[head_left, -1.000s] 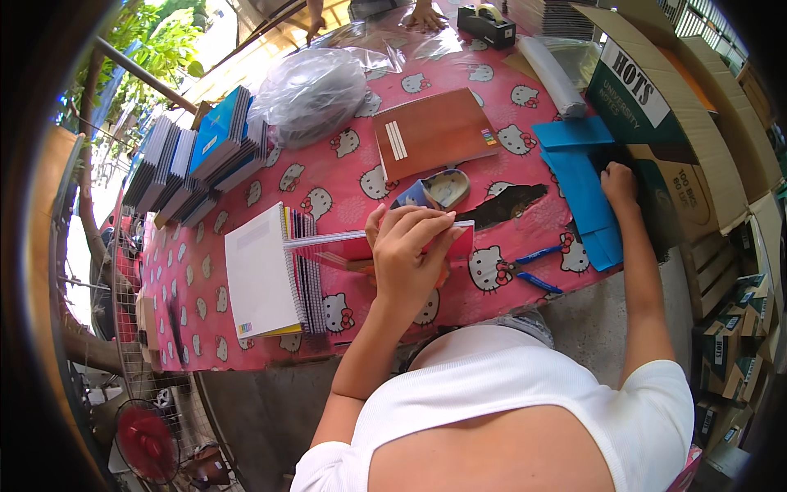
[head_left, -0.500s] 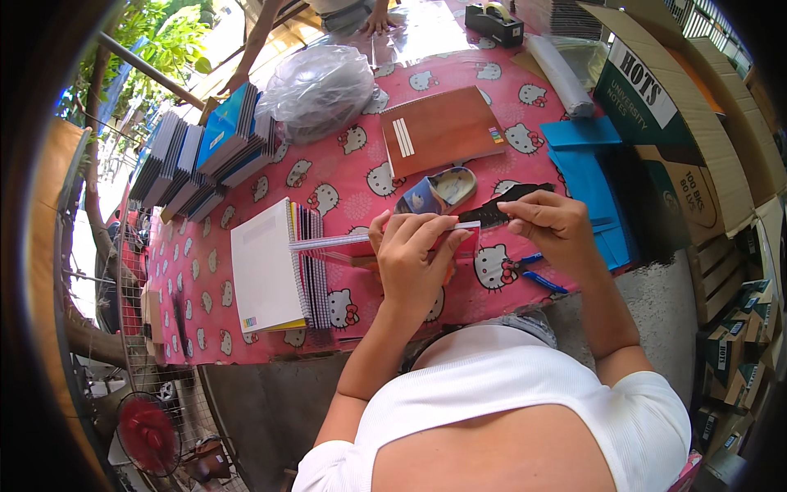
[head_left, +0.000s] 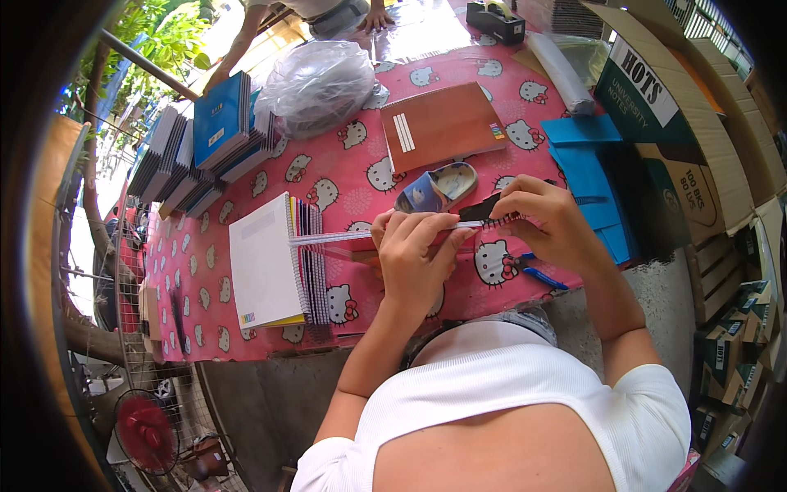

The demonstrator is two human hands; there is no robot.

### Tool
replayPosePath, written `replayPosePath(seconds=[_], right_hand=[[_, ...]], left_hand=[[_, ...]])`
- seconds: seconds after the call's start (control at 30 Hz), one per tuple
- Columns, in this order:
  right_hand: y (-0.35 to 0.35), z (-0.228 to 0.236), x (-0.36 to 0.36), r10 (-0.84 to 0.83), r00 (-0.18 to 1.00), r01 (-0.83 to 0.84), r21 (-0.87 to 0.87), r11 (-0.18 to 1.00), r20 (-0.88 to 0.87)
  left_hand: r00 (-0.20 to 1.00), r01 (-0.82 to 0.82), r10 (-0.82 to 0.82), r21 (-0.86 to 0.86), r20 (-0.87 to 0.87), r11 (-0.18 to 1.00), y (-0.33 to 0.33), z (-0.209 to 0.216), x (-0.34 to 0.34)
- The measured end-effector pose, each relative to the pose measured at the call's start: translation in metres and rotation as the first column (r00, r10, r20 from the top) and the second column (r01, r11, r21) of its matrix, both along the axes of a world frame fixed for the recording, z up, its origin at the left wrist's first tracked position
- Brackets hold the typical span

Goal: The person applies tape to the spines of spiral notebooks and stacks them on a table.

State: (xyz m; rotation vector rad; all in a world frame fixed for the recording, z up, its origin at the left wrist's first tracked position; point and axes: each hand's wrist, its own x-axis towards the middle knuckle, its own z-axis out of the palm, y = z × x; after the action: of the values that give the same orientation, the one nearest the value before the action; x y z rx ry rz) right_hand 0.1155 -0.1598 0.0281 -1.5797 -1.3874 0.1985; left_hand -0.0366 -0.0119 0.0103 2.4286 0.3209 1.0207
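Observation:
My left hand (head_left: 410, 246) grips a notebook (head_left: 336, 238) held on edge, its thin white, hole-lined side facing up. Pinched in the fingers of my right hand (head_left: 545, 220) is a dark spiral binding coil (head_left: 507, 219), which meets the notebook's right end. How far the coil is threaded cannot be made out. Left of my hands lies a stack of spiral notebooks (head_left: 266, 262) with a white top cover. Blue-handled pliers (head_left: 541, 272) rest just below my right hand. Beyond my hands are a blue slipper-shaped holder (head_left: 434, 187) and a brown-covered notebook (head_left: 443, 127).
Stacks of blue notebooks (head_left: 221, 123) stand at the far left, with another person's arm (head_left: 238, 49) behind them. A clear plastic bundle (head_left: 316, 86) and a tape dispenser (head_left: 495, 23) sit at the back. Blue covers (head_left: 586, 172) and an open cardboard box (head_left: 648, 107) are on the right.
My right hand has moved left and brought the coil to the notebook's end. At the far left, the top blue notebook has tilted up beside the other person's arm.

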Motion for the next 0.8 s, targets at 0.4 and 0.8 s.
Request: replayPosePath(seconds=[0.4,0.8], right_hand=[[0.000,0.003,0.004,0.109,0.993,-0.102,-0.119,0.988,0.049],[0.009,0.005,-0.019,-0.109,0.972,0.124,-0.064,0.990,0.207]], left_hand=[[0.999,-0.004,0.003,0.021,0.036,1.000,-0.002,0.000,0.002],[1.000,-0.011,0.012,0.066,-0.021,0.998,0.005,-0.004,-0.004]])
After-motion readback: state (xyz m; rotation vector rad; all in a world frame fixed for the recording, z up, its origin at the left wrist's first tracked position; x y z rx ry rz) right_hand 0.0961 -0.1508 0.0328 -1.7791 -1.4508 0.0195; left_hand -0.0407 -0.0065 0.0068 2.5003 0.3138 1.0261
